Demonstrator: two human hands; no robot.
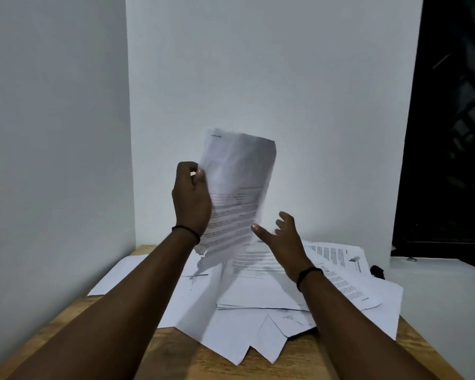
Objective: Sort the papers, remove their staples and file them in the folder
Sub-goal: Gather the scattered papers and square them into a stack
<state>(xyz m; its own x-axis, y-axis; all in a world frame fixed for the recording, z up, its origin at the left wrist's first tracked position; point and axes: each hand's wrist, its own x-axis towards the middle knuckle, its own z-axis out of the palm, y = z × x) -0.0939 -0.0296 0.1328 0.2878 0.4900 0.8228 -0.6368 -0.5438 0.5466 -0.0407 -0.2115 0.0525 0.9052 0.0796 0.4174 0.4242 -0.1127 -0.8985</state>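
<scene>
Sorting under way: my left hand (191,198) pinches one printed sheet (236,187) above the loose papers (258,292) on the surface (176,357); my right hand (281,239), spread and empty, should next steady its lower edge.

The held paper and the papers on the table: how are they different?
The held paper stands nearly upright in the air, pinched by the left hand; the papers on the table lie flat, overlapping in a loose pile. The held paper's bottom corner looks torn. Both are white printed sheets.
</scene>
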